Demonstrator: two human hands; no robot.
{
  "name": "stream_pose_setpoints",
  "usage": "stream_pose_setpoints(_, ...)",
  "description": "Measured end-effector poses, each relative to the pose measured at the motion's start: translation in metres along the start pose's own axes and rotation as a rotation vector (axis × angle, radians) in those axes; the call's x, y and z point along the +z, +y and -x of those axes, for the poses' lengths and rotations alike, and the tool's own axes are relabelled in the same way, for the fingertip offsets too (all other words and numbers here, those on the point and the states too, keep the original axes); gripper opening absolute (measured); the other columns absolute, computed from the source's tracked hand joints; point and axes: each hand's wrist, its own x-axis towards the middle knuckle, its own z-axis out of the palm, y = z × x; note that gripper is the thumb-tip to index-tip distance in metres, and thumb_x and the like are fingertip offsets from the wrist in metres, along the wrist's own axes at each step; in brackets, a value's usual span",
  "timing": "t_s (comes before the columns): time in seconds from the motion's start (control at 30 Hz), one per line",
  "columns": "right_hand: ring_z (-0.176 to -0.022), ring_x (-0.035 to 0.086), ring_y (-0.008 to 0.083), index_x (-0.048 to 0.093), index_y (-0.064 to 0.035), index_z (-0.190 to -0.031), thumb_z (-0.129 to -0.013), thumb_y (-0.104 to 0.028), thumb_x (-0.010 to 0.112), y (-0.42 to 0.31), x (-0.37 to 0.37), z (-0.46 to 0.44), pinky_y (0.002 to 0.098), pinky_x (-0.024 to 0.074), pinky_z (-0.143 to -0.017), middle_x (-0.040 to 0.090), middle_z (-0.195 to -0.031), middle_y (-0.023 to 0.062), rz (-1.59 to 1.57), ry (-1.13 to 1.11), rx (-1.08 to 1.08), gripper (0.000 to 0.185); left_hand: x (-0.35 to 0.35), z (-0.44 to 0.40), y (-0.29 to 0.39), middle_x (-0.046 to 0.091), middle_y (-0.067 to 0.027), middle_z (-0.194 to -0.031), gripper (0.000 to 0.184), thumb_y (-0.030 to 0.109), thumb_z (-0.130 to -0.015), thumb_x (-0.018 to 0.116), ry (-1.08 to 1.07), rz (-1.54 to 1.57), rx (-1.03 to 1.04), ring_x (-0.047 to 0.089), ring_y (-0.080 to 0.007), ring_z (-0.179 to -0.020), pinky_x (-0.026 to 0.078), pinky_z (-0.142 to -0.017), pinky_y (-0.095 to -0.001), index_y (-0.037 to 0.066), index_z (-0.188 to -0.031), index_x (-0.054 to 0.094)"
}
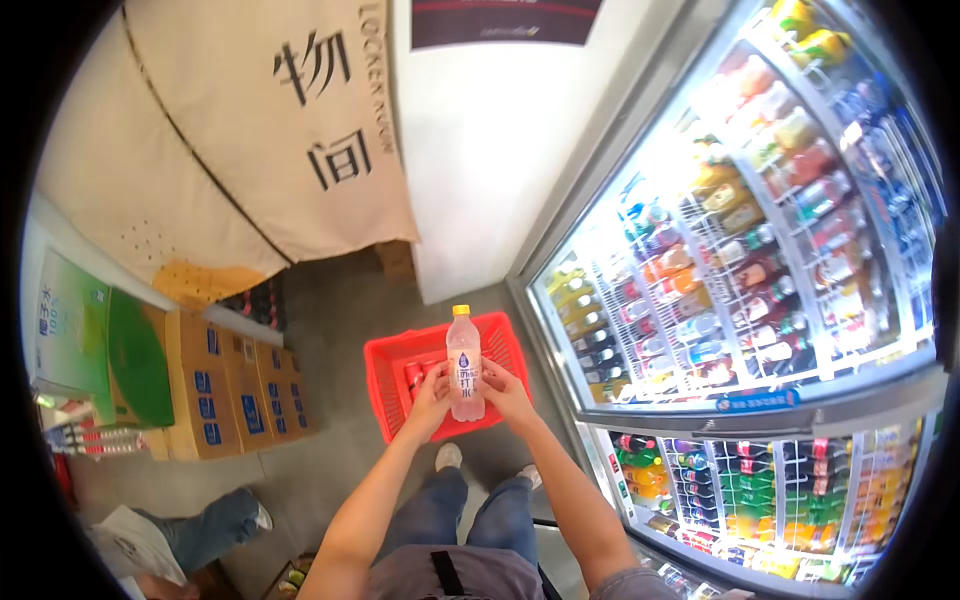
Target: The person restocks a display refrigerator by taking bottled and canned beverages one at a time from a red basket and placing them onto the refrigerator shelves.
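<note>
1. Fridge [880, 400]: fills the right of the frame, its lit shelves packed with drinks above and below.
2. Curtain [215, 150]: hangs across the upper left, pale with black characters.
3. Person [205, 525]: partly seen at the lower left, in jeans.
4. Cartons [225, 385]: brown with blue marks, at the left.
5. Basket [507, 350]: red, at the centre, behind the bottle in this view; small red items inside are too hidden to identify.
6. Bottle [464, 342]: at the centre, cap toward the top of the frame, between the two grips.
7. Left grip [430, 402]: fingers curled in, pressing the bottle's left side by the label.
8. Right grip [507, 392]: likewise bent, pressing its right side.
9. Cap [461, 310]: yellow, clear of both grips.
</note>
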Motion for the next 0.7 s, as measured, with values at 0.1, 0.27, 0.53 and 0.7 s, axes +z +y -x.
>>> stream_pose_setpoints(0.1,-0.110,0.060,0.0182,0.040,-0.0062,-0.147,-0.093,-0.011,0.065,-0.044,-0.003,0.029,0.0335,0.0489,-0.095,0.062,-0.124,0.0132,0.039,0.066,-0.082,0.059,0.037,0.005,0.046,0.054,-0.0137,-0.131,0.061,0.000,-0.091,0.059,-0.119,0.021,0.026,0.051,-0.0219,-0.125,0.041,-0.106,-0.0345,0.006,-0.144,0.029)
stream_pose_setpoints(0.27,-0.115,0.058,0.0178,0.038,-0.0047,-0.147,-0.094,-0.010,0.064,-0.106,-0.023,0.083,0.0327,0.0467,-0.098,0.061,-0.125,0.0127,0.006,0.171,-0.310,0.060,0.105,0.007,0.109,0.055,-0.0141,-0.131,0.061,0.004,-0.092,0.063,-0.327,-0.046,0.081,0.052,-0.0212,-0.124,0.042,-0.104,-0.0351,0.007,-0.143,0.030)
stream_pose_setpoints(0.53,-0.119,0.056,0.0190,0.034,-0.0028,-0.149,-0.093,-0.006,0.065,-0.177,-0.065,0.192,0.0331,0.0446,-0.101,0.058,-0.130,0.0149,0.041,0.427,-0.545,0.064,0.230,0.017,0.156,0.058,-0.0145,-0.126,0.058,0.010,-0.092,0.067,-0.599,-0.124,0.204,0.055,-0.0201,-0.118,0.047,-0.096,-0.0346,0.004,-0.139,0.034)
stream_pose_setpoints(0.7,-0.120,0.055,0.0186,0.034,-0.0022,-0.149,-0.092,-0.013,0.068,-0.213,-0.092,0.262,0.0324,0.0442,-0.102,0.057,-0.132,0.0131,0.128,0.537,-0.697,0.068,0.310,0.047,0.190,0.059,-0.0137,-0.121,0.063,0.007,-0.089,0.070,-0.810,-0.120,0.265,0.056,-0.0176,-0.114,0.049,-0.092,-0.0314,0.005,-0.140,0.034)
